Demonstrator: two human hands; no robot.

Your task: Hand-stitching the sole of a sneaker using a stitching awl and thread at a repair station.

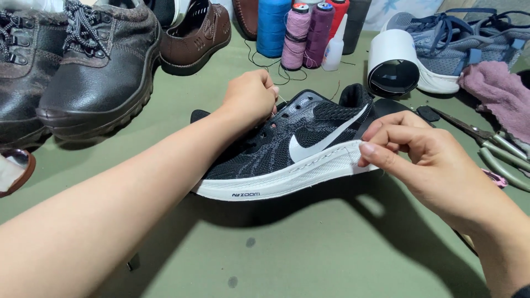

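A black running shoe point(287, 144) with a white sole and a white side mark lies on its side on the green table point(309, 248). My left hand point(249, 98) is closed above the shoe's lace area, pinching a thin thread or needle that runs toward the shoe. My right hand point(420, 157) pinches the heel end of the white sole, fingers pressed on its stitched edge.
Two black work boots point(83, 60) and a brown shoe point(196, 38) stand at the back left. Thread spools point(301, 33) and a small glue bottle point(333, 47) are behind the shoe. A white tape roll point(392, 66), grey sneaker point(458, 49), pink cloth point(497, 94) and scissors point(486, 140) lie right.
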